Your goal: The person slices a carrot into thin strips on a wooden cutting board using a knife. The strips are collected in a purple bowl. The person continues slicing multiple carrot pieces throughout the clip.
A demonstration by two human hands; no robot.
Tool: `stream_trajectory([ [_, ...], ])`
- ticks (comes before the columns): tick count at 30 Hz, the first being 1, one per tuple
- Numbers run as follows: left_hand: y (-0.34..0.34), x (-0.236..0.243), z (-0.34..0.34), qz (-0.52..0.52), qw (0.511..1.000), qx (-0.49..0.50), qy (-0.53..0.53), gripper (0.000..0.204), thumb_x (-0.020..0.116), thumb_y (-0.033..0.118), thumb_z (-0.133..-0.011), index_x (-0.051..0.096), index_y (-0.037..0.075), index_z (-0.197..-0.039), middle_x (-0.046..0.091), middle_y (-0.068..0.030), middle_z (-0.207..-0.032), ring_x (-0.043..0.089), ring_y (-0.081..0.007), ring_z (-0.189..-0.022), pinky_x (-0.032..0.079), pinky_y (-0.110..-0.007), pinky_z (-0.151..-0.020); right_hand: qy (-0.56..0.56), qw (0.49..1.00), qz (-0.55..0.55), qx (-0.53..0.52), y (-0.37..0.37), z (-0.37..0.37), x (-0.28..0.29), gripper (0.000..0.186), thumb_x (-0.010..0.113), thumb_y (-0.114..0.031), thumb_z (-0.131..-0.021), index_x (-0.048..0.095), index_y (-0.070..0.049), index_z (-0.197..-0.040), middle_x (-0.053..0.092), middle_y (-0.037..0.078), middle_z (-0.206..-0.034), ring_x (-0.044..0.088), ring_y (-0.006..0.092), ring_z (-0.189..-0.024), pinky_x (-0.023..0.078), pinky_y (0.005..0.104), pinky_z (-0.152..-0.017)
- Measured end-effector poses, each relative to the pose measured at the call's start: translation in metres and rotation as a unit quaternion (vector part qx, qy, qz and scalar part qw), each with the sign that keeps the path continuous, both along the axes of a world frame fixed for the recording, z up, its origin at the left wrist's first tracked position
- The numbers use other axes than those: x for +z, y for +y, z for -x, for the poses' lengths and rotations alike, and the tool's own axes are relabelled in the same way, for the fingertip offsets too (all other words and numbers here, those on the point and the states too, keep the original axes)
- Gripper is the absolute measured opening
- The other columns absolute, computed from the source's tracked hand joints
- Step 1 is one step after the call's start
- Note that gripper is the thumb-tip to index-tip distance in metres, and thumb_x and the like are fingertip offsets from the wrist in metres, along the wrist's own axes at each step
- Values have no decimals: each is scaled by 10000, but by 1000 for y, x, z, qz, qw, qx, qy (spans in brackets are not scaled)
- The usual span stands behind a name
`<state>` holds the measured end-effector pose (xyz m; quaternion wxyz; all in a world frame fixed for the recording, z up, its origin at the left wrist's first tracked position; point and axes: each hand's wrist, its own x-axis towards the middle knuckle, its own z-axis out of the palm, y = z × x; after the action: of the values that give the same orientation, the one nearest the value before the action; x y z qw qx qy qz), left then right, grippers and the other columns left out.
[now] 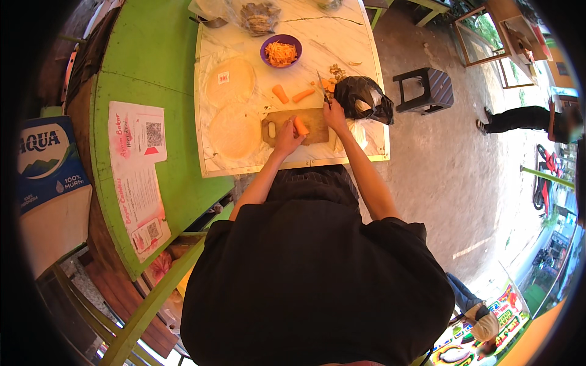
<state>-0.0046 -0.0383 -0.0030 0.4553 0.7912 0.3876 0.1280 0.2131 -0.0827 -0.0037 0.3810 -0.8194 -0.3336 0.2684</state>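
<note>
A piece of peeled carrot stands tilted over the wooden cutting board, and my left hand is closed around its side. My right hand grips a knife by the handle at the board's right end, its blade pointing away from me, apart from the carrot. Beyond the board lie two more carrot pieces, one on the left and one on the right. A purple bowl full of orange shreds sits farther back.
Right of the board rests a black plastic bag, with peelings behind it. Stacked round pale wrappers cover the table's left side. A green bench adjoins on the left; a dark plastic stool stands right. Two people are farther right.
</note>
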Motion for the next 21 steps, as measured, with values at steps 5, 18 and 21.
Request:
stream_trajectory([
  [5, -2, -4, 6, -9, 1000, 2, -10, 836, 832, 171, -831, 414, -19, -1531, 520, -96, -988, 570, -189, -823, 525, -306, -748, 23, 996, 86, 16, 39, -18, 9, 365, 536, -227, -1010, 602, 107, -1139, 662, 364, -1140, 668, 509, -1030, 513, 540, -912],
  [18, 0, -12, 8, -10, 1000, -8, -11, 833, 825, 164, -841, 396, -9, -1533, 508, -100, -991, 567, -196, -810, 532, -316, -745, 352, 886, -222, -206, 58, 0, 29, 253, 472, -257, -1105, 452, -16, -1180, 496, 38, -814, 467, 109, -592, 524, 317, -547],
  [21, 0, -15, 8, -19, 1000, -6, -23, 830, 821, 160, -846, 392, -5, -1538, 506, -97, -988, 560, -193, -812, 527, -310, -746, 348, 909, -165, -157, 43, 8, 39, 228, 498, -243, -1098, 482, -23, -1151, 523, 31, -792, 491, 111, -594, 497, 296, -547],
])
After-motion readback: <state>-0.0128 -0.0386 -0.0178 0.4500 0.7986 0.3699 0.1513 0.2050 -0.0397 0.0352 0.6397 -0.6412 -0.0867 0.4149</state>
